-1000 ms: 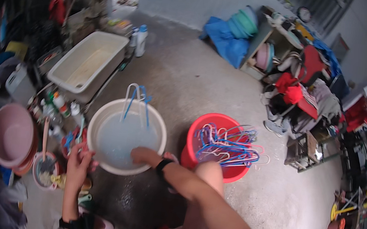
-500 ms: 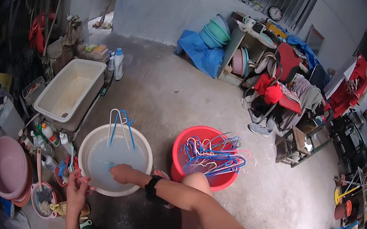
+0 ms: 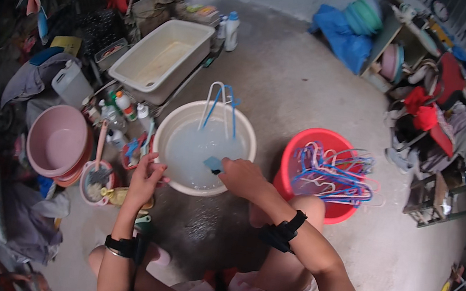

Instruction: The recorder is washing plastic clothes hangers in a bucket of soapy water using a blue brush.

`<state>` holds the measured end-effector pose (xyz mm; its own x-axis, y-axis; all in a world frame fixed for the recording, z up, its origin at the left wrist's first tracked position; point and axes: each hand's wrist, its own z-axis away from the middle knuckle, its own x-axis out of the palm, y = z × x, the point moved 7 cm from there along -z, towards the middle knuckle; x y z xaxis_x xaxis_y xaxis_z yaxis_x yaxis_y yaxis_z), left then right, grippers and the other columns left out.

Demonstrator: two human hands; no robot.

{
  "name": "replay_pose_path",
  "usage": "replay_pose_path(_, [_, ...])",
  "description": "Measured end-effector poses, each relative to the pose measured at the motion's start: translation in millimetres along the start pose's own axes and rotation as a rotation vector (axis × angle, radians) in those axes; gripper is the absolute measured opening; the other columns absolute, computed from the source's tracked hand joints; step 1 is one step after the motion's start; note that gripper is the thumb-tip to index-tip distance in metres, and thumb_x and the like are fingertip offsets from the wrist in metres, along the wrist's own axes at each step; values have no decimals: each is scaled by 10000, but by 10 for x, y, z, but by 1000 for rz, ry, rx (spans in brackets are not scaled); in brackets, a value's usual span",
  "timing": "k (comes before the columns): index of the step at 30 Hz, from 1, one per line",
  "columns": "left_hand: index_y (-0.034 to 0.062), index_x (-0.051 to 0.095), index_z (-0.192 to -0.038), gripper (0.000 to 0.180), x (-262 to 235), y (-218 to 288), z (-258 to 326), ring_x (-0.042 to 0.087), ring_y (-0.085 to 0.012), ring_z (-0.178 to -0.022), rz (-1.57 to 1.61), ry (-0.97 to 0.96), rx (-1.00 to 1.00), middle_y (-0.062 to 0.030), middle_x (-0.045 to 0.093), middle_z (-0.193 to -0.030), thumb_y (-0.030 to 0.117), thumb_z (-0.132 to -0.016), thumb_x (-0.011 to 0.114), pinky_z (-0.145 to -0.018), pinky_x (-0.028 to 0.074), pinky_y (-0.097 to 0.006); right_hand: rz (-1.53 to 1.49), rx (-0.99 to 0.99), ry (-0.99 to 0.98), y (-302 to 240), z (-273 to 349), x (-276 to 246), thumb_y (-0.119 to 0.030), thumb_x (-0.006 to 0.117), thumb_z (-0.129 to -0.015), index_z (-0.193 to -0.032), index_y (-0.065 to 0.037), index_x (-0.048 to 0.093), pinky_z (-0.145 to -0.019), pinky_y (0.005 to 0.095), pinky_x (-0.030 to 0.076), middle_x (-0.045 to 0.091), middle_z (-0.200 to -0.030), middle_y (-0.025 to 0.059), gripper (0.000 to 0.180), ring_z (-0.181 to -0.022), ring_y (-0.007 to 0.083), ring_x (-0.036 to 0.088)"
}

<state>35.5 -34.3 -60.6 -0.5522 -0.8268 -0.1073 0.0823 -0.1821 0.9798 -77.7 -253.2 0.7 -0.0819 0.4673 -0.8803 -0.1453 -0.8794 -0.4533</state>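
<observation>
A cream basin of cloudy water stands on the floor before me. One white hanger and one blue hanger lean upright in it, their lower parts under water. My right hand is closed on a small teal cloth or sponge just above the water, by the near right rim; its exact kind is unclear. At the near left rim, my left hand hangs with loosely bent fingers apart, holding nothing. Right of the basin, a red tub carries a tangled heap of blue, white and pink hangers.
A pink basin sits at left, beside a small tub with a brush. Several bottles stand left of the cream basin. Behind are a large rectangular tub and a white bottle. My knee touches or nearly touches the red tub.
My right hand has lifted from the water with the teal piece now showing. The view has turned, so the basins appear shifted right and higher. The left hand stays by the rim.
</observation>
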Motion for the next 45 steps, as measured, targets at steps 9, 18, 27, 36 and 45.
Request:
replay_pose_path(9, [58,399,-1218,331,-33,386,-287,630,-176,-826,-45,104,-155,-115,598,-1073,178,-929,507,-674,513,-280,17,-87,-72,-282,-246,101,-65,598,-749,-900,-45,652,-684,362,526,668,-911,150,162,-884,283,656])
replay_pose_path(18, [26,367,-1268,471,833,772,-1814,622,-207,-882,-294,-27,-175,-119,557,-1106,194,-879,573,-693,530,-335,41,-8,-172,-118,-165,-140,-101,568,-804,-945,-109,692,-678,324,527,683,-965,49,188,-904,212,661])
replay_pose_path(27, [100,117,-1428,846,1223,280,-2819,504,-257,-1091,-267,21,-224,-126,279,-1418,212,-801,674,-799,494,-407,-73,-20,-161,-106,-170,-130,-69,598,-759,-917,-66,678,-624,338,528,688,-884,73,177,-838,222,676])
replay_pose_path(36, [66,437,-845,450,784,464,-2257,516,-110,-622,-417,242,-96,-14,484,-711,370,-720,744,-608,512,-265,-31,-14,-186,-108,-183,-77,-72,594,-765,-901,-78,690,-669,341,530,687,-893,69,167,-869,224,669])
replay_pose_path(45, [67,392,-979,401,-20,212,-870,547,-116,-812,-230,127,98,-71,544,-971,112,-769,731,-708,494,-267,97,-10,-302,-114,-82,-35,-86,558,-803,-960,-114,689,-751,348,520,675,-991,80,205,-948,237,646])
